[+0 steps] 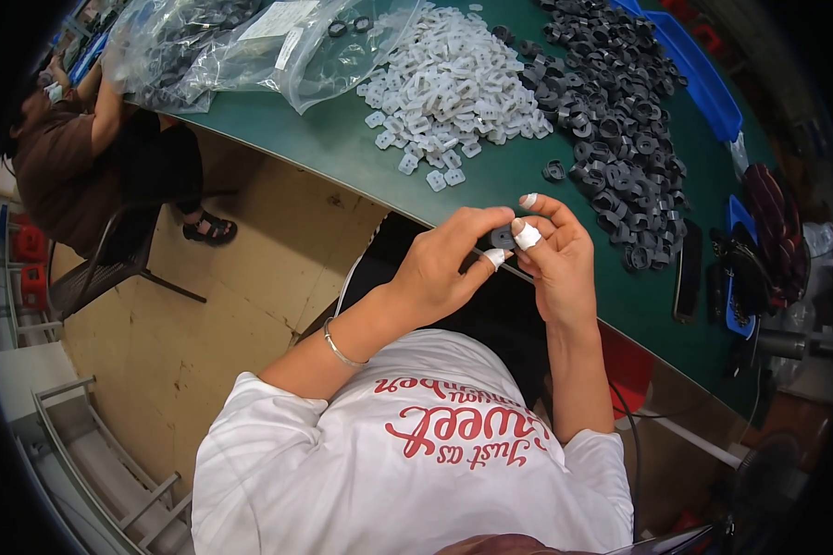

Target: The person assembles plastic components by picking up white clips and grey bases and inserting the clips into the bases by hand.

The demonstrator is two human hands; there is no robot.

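Small dark ring part [502,238] pinched between both hands just above the near edge of the green worktop [342,139], close to the body, likely for a clear view. Left hand [444,268] closed on it with thumb and forefinger; right hand [555,254], fingers [526,235] taped white, curled narrow against it. White clips [453,83] and black rings [620,120] heaped within reach, clear bags [250,37] beyond. Tan floor, seated co-worker [74,157] at left
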